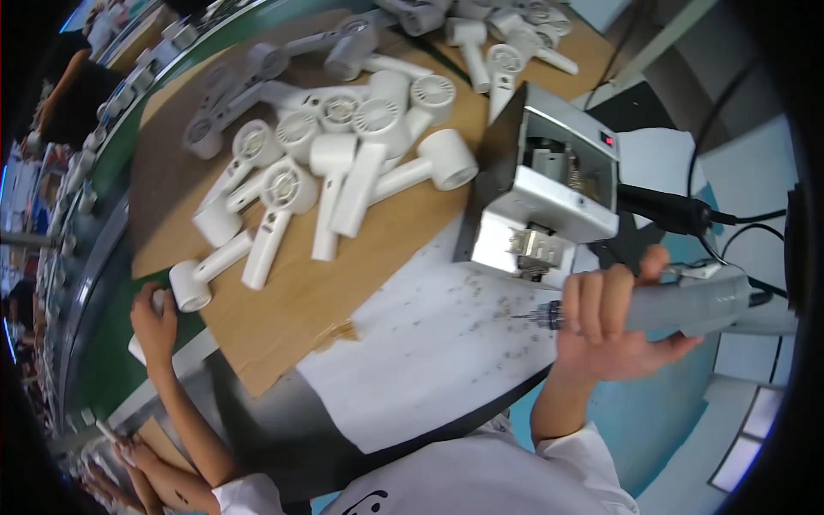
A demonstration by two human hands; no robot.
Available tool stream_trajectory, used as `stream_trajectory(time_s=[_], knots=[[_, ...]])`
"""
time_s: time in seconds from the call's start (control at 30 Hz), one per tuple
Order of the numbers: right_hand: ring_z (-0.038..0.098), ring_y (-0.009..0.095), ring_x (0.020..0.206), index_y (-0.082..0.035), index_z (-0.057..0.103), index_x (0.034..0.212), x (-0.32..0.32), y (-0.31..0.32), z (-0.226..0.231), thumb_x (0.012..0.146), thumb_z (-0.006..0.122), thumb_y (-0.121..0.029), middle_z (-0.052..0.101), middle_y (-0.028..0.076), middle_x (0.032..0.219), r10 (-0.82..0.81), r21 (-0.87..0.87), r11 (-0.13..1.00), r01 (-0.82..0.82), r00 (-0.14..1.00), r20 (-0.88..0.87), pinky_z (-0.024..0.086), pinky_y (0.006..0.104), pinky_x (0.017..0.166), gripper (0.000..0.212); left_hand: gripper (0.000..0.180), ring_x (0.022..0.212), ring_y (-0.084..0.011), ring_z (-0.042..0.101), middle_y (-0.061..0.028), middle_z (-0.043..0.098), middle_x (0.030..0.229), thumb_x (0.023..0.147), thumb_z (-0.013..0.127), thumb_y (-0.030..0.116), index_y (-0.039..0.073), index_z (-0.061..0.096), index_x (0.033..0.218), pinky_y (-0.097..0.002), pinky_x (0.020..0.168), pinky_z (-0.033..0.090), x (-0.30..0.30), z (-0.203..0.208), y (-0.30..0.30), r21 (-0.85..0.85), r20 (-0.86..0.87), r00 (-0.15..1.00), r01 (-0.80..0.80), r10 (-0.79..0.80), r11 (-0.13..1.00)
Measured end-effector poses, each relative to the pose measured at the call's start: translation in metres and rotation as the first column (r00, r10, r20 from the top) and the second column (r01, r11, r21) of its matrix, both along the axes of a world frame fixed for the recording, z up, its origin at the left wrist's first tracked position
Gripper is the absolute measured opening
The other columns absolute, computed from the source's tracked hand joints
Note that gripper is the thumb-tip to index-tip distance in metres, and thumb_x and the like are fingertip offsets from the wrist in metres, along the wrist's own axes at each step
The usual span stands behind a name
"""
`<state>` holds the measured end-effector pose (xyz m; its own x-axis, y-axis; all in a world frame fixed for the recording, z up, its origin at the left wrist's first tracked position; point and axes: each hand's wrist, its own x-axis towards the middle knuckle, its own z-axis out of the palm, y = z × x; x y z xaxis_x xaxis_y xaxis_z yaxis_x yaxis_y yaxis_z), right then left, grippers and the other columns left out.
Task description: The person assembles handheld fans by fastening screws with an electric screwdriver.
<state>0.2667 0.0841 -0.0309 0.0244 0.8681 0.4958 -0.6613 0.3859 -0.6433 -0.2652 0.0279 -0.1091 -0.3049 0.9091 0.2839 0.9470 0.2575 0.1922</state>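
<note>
My right hand (596, 326) is wrapped round a grey electric screwdriver (687, 305), whose thin bit points left over a white sheet. Right above it stands a metal box like a screw feeder (566, 223). At the far left, my left hand (154, 328) is closed round a white part, probably a handheld fan (136, 349), over the green conveyor; the fingers cover most of it. Close to that hand lies another white handheld fan (190, 287), at the cardboard's edge. Many more white fans (378, 129) are heaped on the brown cardboard (283, 326).
Small screw-like bits (506, 330) are strewn over the white sheet (378, 378). A black handle with a cable (665, 209) sits right of the feeder. The green conveyor (112, 292) runs along the left, carrying white parts. Another person's hands (129, 451) show at lower left.
</note>
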Motion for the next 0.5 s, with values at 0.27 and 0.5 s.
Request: stream_trajectory(time_s=[0.27,0.5], knots=[[0.037,0.012,0.046,-0.003,0.041,0.118,-0.005,0.000,-0.004,0.087,0.037,-0.074,0.041,0.000,0.058,-0.228,-0.023,0.973,0.229,0.973,0.030,0.033,0.0284,0.049,0.078,0.037,0.099,-0.0385,0.058,-0.0216,0.060,0.108,0.079,0.066,0.003,0.002,0.062,0.115,-0.0396,0.088,0.047,0.137,0.031,0.054,0.078,0.179,0.868,0.457,-0.463,0.886],[0.039,0.013,0.045,-0.001,0.041,0.116,-0.007,0.008,-0.005,0.079,0.038,-0.083,0.045,0.001,0.057,-0.316,0.206,0.939,0.276,0.928,0.197,0.035,0.0296,0.046,0.090,0.043,0.085,-0.0385,0.055,-0.0197,0.052,0.099,0.079,0.066,-0.001,0.004,0.056,0.121,-0.0426,0.074,0.047,0.153,0.020,0.049,-0.031,0.126,0.939,0.327,-0.321,0.944]])
